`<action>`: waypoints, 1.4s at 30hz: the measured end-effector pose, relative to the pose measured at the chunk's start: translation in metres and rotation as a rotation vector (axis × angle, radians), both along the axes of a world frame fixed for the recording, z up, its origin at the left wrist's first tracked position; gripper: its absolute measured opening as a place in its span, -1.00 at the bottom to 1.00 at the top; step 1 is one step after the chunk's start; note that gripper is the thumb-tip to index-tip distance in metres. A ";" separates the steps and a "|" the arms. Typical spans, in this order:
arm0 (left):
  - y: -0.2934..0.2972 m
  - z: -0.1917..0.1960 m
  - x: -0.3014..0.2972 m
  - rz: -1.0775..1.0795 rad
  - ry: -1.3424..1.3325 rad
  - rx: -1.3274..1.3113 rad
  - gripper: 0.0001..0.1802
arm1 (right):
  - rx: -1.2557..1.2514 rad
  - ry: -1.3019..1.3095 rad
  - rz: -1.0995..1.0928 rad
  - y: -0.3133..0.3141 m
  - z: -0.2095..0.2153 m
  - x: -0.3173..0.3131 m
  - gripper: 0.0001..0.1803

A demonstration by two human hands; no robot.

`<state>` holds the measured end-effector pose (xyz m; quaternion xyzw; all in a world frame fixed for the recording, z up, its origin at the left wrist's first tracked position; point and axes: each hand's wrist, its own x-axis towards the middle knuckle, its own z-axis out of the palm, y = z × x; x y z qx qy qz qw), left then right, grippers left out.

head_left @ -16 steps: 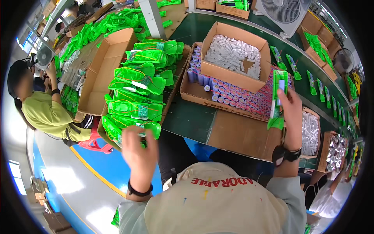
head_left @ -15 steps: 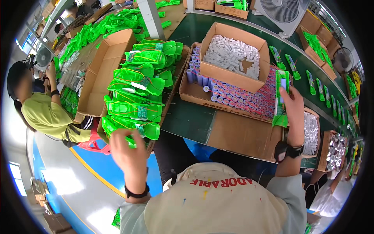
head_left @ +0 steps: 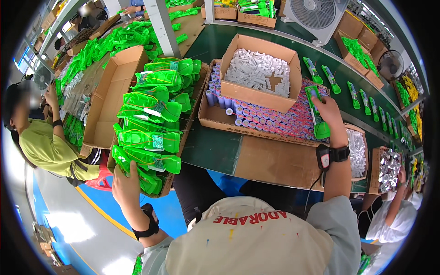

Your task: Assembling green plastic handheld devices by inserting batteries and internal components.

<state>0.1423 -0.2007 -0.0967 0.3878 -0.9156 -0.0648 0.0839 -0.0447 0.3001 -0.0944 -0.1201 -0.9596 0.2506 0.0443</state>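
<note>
Right hand [head_left: 329, 113] covering part of a green casing [head_left: 322, 131], carton [head_left: 252, 94] hiding some purple cells [head_left: 270, 118], top edge cropping a fan [head_left: 315, 13]

Green shells [head_left: 130, 137] – glossy plastic | cartons [head_left: 252, 97] – matt cardboard | cloth shirt [head_left: 243, 250]

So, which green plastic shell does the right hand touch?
The green plastic shell over the purple batteries; the others lie off the batteries, away from the right hand.

Slender green casing [head_left: 321, 130] slanted above cells [head_left: 270, 120], wired green casings [head_left: 143, 137] overlapping at left
</note>
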 end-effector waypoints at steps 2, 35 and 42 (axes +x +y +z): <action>0.003 -0.008 0.001 -0.064 0.054 -0.017 -0.37 | 0.168 0.267 -0.016 0.003 -0.010 0.002 -0.55; 0.035 0.001 0.006 -0.048 1.224 1.135 -0.59 | -1.182 0.160 0.355 -0.165 0.029 0.033 -0.86; 0.070 0.005 -0.009 -0.195 1.239 1.687 -0.65 | -1.996 -0.189 0.456 -0.164 0.012 0.074 -0.87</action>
